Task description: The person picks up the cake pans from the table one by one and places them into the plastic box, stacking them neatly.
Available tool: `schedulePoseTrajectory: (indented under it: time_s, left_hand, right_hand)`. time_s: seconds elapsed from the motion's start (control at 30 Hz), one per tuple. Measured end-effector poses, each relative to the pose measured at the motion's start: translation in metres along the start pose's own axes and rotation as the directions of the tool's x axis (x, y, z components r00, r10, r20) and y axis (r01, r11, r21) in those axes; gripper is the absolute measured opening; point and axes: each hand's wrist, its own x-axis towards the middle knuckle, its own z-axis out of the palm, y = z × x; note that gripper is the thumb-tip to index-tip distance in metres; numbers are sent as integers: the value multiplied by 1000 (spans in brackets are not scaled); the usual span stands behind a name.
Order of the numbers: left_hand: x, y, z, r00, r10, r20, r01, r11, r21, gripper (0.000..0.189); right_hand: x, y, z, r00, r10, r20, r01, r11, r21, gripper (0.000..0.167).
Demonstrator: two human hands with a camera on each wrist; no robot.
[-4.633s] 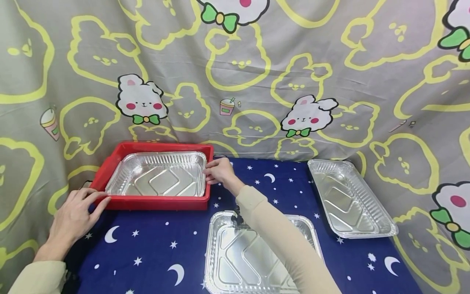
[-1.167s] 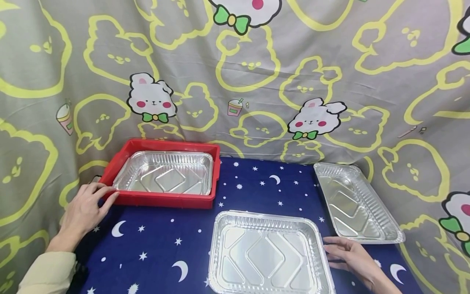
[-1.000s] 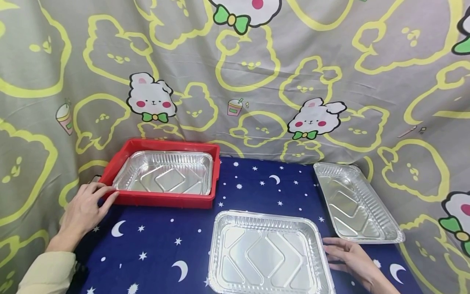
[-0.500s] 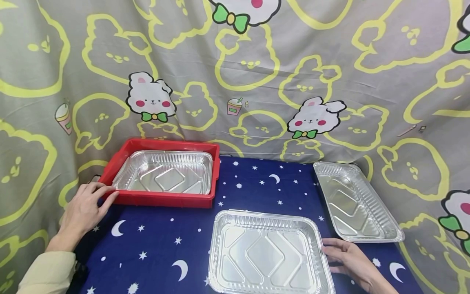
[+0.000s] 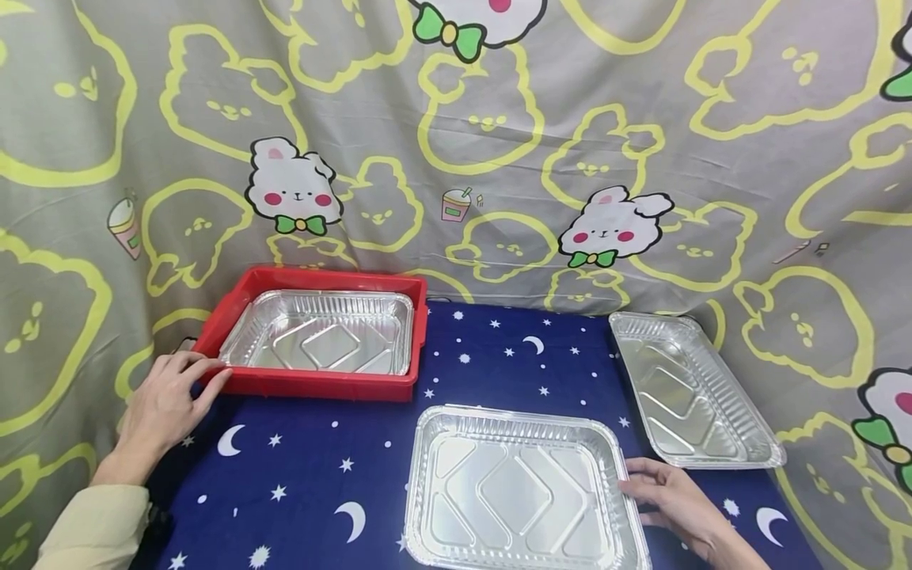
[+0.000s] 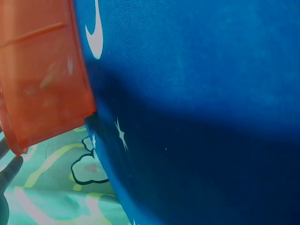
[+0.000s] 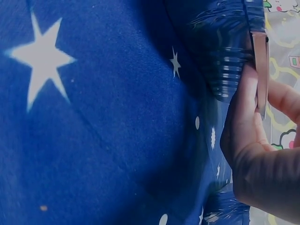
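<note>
My left hand (image 5: 165,404) holds the front left corner of a red plastic tray (image 5: 324,385), with thumb and a finger at its rim. That tray also shows in the left wrist view, where the thumb (image 6: 11,171) touches the corner. Inside it lies a rectangular foil pan (image 5: 328,344). At the front middle, a second foil pan (image 5: 513,499) lies on the cloth. My right hand (image 5: 680,507) pinches the right rim of this pan. In the right wrist view, the right hand (image 7: 267,164) has its fingers below the rim and the thumb on the other side.
A third foil pan (image 5: 684,392) lies slanted at the right, near the right hand. A dark blue cloth (image 5: 492,372) with white moons and stars covers the table. A grey patterned curtain (image 5: 499,190) hangs behind and along both sides.
Earliest, my right hand was at the red tray's right side; it has since moved to the front foil pan's right edge. There its thumb has come onto the rim. My left hand stays put.
</note>
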Motion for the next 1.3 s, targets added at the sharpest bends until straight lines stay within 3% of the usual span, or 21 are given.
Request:
schedulePoseTrajectory:
  time_s: [0.27,1.3]
  left_hand:
    - [-1,0,0,1000,-4,5,4,1000,5,29]
    - [1,2,-2,1000,-1,1,1,1000,4,30]
  right_hand:
    - [2,1,3,1000,-6,-5,7,1000,19,40]
    - [4,-4,-2,998,-46,37,44,998,51,40]
